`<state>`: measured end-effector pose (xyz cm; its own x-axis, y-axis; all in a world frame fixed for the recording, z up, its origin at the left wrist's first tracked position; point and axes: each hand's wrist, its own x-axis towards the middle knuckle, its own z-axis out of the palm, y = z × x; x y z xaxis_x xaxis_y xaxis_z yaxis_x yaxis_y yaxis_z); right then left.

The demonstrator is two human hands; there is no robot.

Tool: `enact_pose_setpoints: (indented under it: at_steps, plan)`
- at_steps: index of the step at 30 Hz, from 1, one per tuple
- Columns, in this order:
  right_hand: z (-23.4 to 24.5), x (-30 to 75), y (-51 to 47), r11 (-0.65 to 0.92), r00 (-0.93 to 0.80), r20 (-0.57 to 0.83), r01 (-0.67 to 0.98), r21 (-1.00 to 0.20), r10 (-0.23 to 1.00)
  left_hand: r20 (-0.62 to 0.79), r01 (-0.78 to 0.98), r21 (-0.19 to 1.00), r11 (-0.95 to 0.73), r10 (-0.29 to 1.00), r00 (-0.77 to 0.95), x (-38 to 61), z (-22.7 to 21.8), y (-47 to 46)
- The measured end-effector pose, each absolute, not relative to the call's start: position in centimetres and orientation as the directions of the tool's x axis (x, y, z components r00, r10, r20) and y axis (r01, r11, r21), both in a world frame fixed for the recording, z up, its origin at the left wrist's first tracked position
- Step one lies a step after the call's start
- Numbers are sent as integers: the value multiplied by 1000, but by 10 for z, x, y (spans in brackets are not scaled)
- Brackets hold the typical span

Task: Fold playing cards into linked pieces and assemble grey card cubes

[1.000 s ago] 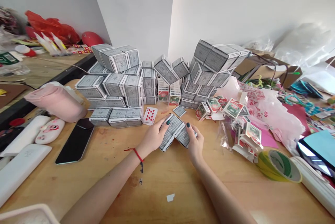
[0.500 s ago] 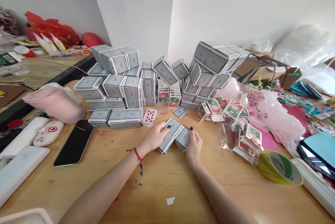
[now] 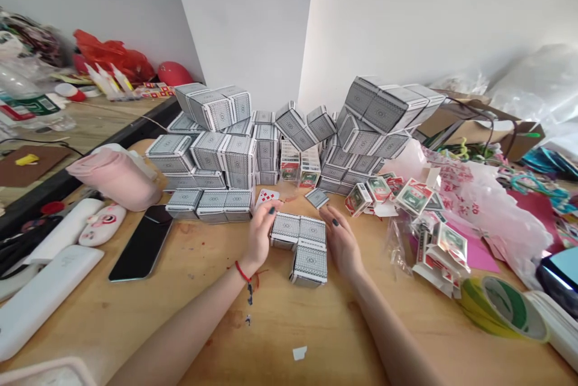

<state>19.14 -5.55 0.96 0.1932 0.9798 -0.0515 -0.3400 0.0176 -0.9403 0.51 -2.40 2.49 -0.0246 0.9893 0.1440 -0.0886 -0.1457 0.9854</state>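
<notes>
Assembly (image 3: 311, 249) of three card-backed boxes rests on the counter (image 3: 271, 332) between the fingers of my left hand (image 3: 259, 240) and those of my right hand (image 3: 345, 249). I identify an L layout: two boxes side by side between the fingers, and one box adjoining the right-hand unit, on the wrist side of the fingers. Left fingers: open, slightly bent, located at the far left side of the assembly; I cannot tell from the head view whether they touch it. Right fingers: open, extended, holding nothing, located just beside the right side.

Directly past the left fingers, I locate a diamond-suit card (image 3: 267, 196), face up and partly covered by the hand. Directly past the right fingers, a patterned card (image 3: 316, 197) lies flat, back up. Farther beyond the fingers stand a left stack (image 3: 239, 157) and a right stack (image 3: 382, 106) of card-backed boxes, with a V-shaped piece (image 3: 303, 135) between them. Well to the left of the left fingers lies a phone (image 3: 141, 244). To the right of the right fingers, I register loose cartons (image 3: 413, 196) and, well apart, a tape roll (image 3: 501, 308). A paper scrap (image 3: 299, 353) lies on the wrist side of both sets of fingers.
</notes>
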Motion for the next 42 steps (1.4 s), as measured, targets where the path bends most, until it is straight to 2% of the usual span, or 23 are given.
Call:
enact_pose_setpoints:
  at_steps: [3, 8, 12, 17, 20, 22, 24, 25, 28, 31, 33, 35, 37, 40, 42]
  plan:
    - [16, 180, -55, -75, 11, -80, -234, -969, 997, 151, 47, 987, -156, 983, 100, 12, 19, -35]
    - [24, 178, -57, -66, -85, -58, -94, -993, 995, 157, 188, 965, -183, 977, 143, 15, 12, -34]
    - [27, 181, -55, -54, -96, -52, -21, -998, 994, 246, 292, 915, -277, 959, 138, 17, 15, -29]
    - [22, 179, -53, -69, -16, -68, -48, -996, 998, 383, 435, 803, -407, 912, 147, 18, 21, -35]
    - [16, 178, -51, -106, 21, -108, -71, -992, 994, 491, 513, 662, -546, 834, 253, 7, 28, -49]
    - [13, 179, -49, -97, 39, -99, -68, -993, 994, 544, 468, 508, -723, 690, 477, -3, 32, -61]
    - [10, 180, -47, -63, 64, -66, -44, -997, 996, 502, 399, 357, -844, 534, 680, -10, 33, -73]
    - [10, 181, -47, -44, 74, -45, -25, -999, 996, 481, 397, 299, -868, 496, 723, -11, 32, -77]
    - [9, 185, -44, 1, 97, 4, 30, -1000, 995, 461, 456, 161, -876, 475, 750, -12, 27, -81]
    - [10, 193, -45, -11, 93, -9, 20, -1000, 996, 574, 421, 71, -904, 382, 724, -11, 29, -75]
    - [11, 198, -49, -36, 42, -36, 1, -999, 998, 677, 376, 82, -923, 329, 658, -10, 39, -70]
    - [16, 201, -56, -9, 0, -9, 47, -999, 1000, 734, 385, 215, -898, 408, 542, -8, 52, -65]
    - [24, 202, -63, 126, 0, 128, 158, -979, 992, 757, 401, 346, -848, 505, 415, -6, 65, -59]
    - [42, 201, -69, 349, -125, 330, 195, -917, 936, 688, 394, 499, -772, 629, 361, -3, 73, -52]
    - [55, 202, -70, 411, -248, 365, 170, -896, 897, 598, 389, 592, -706, 708, 376, -2, 72, -48]
